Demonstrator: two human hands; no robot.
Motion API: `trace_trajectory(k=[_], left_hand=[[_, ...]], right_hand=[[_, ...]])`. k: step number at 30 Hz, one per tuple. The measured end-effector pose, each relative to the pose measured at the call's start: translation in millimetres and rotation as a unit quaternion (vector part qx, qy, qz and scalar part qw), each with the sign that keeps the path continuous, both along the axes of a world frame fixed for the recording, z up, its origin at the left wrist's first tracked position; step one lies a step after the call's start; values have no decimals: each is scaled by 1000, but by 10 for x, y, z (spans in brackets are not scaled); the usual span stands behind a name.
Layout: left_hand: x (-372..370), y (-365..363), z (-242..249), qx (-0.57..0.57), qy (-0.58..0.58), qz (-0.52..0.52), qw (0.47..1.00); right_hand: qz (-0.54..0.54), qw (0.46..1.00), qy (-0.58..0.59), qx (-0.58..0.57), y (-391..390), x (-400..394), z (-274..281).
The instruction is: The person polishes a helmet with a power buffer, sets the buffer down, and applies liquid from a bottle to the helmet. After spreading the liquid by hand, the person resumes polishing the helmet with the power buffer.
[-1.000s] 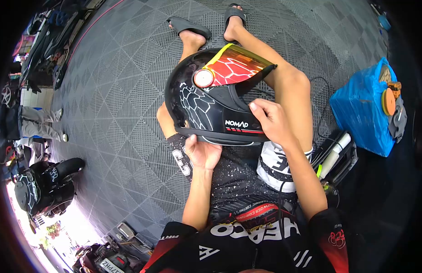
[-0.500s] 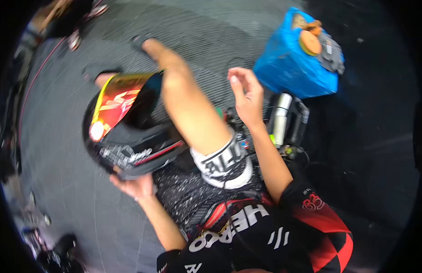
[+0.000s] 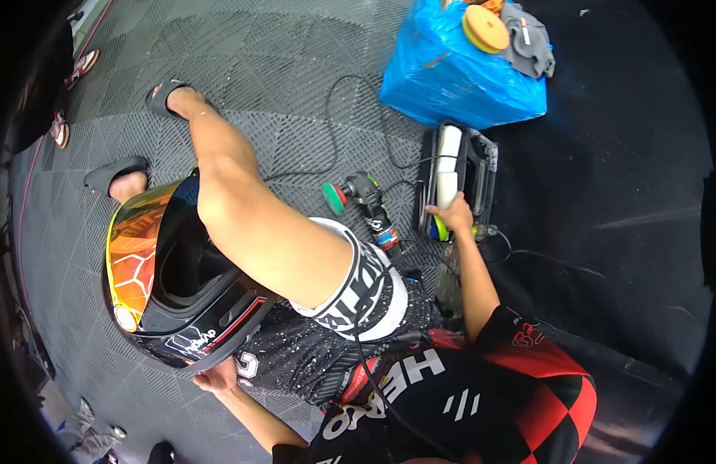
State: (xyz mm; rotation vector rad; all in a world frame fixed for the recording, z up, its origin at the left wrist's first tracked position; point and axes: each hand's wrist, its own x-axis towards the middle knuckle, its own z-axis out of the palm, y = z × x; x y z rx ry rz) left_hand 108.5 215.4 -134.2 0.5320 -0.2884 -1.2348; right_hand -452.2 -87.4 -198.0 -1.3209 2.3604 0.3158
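Observation:
A black motorcycle helmet (image 3: pixel 195 309) with an orange mirrored visor (image 3: pixel 134 259) rests tilted against my lap and bare leg. My left hand (image 3: pixel 217 377) grips its lower edge from below, some fingers hidden behind the shell. At the right, my right hand (image 3: pixel 455 216) has its fingers closed around the lower end of a white bottle-like cylinder (image 3: pixel 447 185) inside a black open case (image 3: pixel 488 166). A lime-green item (image 3: pixel 438 229) shows just under that hand. Between hand and leg, a small power polisher (image 3: pixel 367 197) with a green pad (image 3: pixel 333 199) lies on the floor.
A blue plastic-covered box (image 3: pixel 458 85) carries a yellow-orange polishing pad (image 3: pixel 486 29) and a grey cloth (image 3: pixel 531 46). Black cable (image 3: pixel 331 124) loops over the ribbed floor tiles (image 3: pixel 280 46). Other people's shoes (image 3: pixel 81 68) appear at upper left.
My right hand has come down from mid-air to the white cylinder in the case. The helmet and my left hand appear lower and farther left, and the view has shifted, showing the polisher fully.

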Motion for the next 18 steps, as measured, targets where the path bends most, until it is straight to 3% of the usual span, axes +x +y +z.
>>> trace_trajectory(k=[3, 5, 6, 8, 9, 11, 13, 14, 16, 18], left_hand=[[90, 206, -133, 66, 22, 25, 997], [118, 212, -143, 102, 15, 6, 995], [81, 159, -125, 54, 25, -6, 998], [179, 426, -311, 113, -5, 23, 993], [123, 355, -177, 149, 0, 61, 987], [-35, 112, 63, 263, -34, 107, 958], [-145, 14, 100, 312, 7, 140, 940], [-152, -180, 149, 216, 34, 120, 968], [-223, -391, 168, 128, 29, 194, 972], [-271, -530, 345, 102, 41, 157, 982]], right_hand=[[-26, 997, -18, -77, -12, -209, -45], [-2, 993, -41, -115, -54, -210, 40], [12, 990, -51, -130, -59, -202, 102], [53, 978, -83, -186, -115, -16, 385], [81, 941, -174, -278, -114, -25, 342], [-33, 886, -411, -210, -277, 355, 726], [-54, 769, -603, -208, -392, 683, 730], [-49, 710, -672, -204, -469, 1059, 1040], [158, 647, -723, -183, -683, 1436, 1329], [235, 512, -806, -183, -859, 1901, 1788]])
